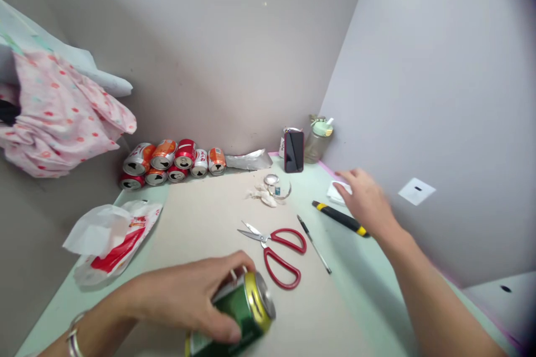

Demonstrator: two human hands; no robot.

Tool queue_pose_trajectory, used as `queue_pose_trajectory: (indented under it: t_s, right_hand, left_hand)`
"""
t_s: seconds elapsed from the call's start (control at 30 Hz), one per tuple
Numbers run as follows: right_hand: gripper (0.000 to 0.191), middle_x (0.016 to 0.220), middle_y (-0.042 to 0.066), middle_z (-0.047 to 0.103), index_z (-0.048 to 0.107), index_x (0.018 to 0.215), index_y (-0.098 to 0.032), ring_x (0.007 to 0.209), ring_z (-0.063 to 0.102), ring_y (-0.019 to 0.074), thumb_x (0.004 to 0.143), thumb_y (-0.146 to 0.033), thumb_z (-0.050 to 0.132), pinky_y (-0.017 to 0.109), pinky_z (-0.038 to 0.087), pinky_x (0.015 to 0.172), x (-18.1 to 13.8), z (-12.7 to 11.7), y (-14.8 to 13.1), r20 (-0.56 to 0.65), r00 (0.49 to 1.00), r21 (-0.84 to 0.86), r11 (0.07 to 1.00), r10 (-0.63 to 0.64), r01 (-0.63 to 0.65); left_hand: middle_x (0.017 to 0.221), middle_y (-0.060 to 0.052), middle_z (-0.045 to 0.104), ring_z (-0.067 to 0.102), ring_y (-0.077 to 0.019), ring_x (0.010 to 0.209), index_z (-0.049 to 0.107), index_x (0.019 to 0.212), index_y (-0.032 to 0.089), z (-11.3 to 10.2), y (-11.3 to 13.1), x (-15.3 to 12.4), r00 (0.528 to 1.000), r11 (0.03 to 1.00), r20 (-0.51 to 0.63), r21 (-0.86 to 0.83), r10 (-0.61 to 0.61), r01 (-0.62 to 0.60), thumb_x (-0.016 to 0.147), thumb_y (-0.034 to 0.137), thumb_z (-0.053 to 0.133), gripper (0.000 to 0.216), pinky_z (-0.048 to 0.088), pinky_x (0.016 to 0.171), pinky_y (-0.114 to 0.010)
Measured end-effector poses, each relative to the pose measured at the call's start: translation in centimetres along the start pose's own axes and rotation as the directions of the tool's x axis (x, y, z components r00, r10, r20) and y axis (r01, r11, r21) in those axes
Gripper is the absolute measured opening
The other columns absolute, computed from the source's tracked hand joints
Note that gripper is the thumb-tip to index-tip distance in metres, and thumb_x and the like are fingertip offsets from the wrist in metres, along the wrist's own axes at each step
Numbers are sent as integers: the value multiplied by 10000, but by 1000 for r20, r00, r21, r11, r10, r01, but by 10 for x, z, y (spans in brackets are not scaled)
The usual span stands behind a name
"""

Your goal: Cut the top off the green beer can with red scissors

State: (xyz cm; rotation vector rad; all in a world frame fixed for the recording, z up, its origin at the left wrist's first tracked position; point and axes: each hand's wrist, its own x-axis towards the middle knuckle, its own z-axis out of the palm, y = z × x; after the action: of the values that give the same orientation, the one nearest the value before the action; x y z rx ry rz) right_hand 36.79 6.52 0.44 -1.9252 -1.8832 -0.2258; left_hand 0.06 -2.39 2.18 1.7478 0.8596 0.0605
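My left hand (192,295) is wrapped round a green and yellow drink can (234,312), tilted on its side low over the front of the table. My right hand (366,198) reaches out at the right with its fingers apart, over or beside a folded white tissue (336,193); whether it touches the tissue I cannot tell. Just below that hand lies a black and yellow utility knife (340,217), partly covered by the wrist. Between my hands are red-handled scissors (272,245), blades apart, and a black-capped pen (314,244).
Cut drink cans (184,154) are stacked along the back wall beside a flattened metal strip (249,160). A phone (293,152) stands upright near a bottle (318,142). Metal scraps (271,180) and white bits lie mid-table. A tissue pack (121,245) is at left, below hanging dotted fabric (62,111).
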Motion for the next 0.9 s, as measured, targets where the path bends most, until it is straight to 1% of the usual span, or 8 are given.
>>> queue_pose_trajectory:
  t_s: [0.13,0.2,0.3,0.47,0.6,0.7,0.8,0.9]
  right_hand:
    - [221,1011,2,718,688,1107,-288,852,676,159,998,-346,505,235,496,777,-35,3,-55,231,924,218,942,-304,255]
    - [309,1105,41,692,604,1264,-255,914,671,184,981,-369,557,265,504,800,-50,4,-79,368,786,384,851,-497,358]
    - [361,1070,88,660,614,1187,-200,924,646,257,870,-340,713,324,504,738,-65,8,-102,517,678,298,853,-522,430]
    - [214,1023,90,620,613,1109,-180,908,623,263,903,-235,635,335,486,723,-73,22,-107,529,680,244,858,-508,452]
    - [372,1052,67,563,539,1282,-205,782,606,202,913,-242,562,340,481,739,-70,26,-96,406,818,381,889,-408,254]
    - [404,997,25,523,534,1293,-248,803,576,175,900,-317,600,303,475,765,-62,15,-86,354,889,633,774,-290,0]
    - [464,887,1,504,567,1237,-215,718,506,145,857,-455,684,260,439,667,-57,3,-81,436,863,785,577,-256,-225]
    - [534,743,-19,496,577,1217,-166,623,430,119,876,-571,645,239,355,568,-61,1,-81,479,781,863,376,-400,-337]
  left_hand:
    - [1322,-63,596,512,-312,1259,500,1371,267,-28,-22,6,974,885,-96,-406,206,-228,831,500,684,616,399,1027,-369]
    - [1398,-80,559,452,-329,1332,436,1444,266,-35,-35,8,969,860,-189,-455,162,-232,868,519,648,664,360,1074,-409]
    - [1509,-79,476,363,-331,1410,464,1438,264,-37,-47,11,956,843,-285,-497,67,-207,883,539,631,642,329,1114,-406]
    - [1430,-97,556,471,-337,1322,473,1430,239,-34,-46,16,945,823,-323,-523,47,-220,843,615,645,718,419,1024,-394]
    - [1440,-96,542,488,-318,1311,439,1423,242,-35,-43,21,885,886,-464,-398,30,-239,794,481,757,744,407,1037,-387]
    - [1377,-106,579,520,-310,1274,473,1351,215,-34,-41,24,820,955,-573,-244,-3,-167,731,424,818,740,397,1052,-386]
    - [1237,-94,641,593,-304,1142,485,1262,211,-29,-37,27,748,994,-663,-101,-41,-34,728,421,806,658,434,986,-397]
    - [1198,-80,654,609,-314,1112,442,1257,238,-24,-36,30,682,996,-728,-18,-70,83,727,423,792,662,436,963,-404]
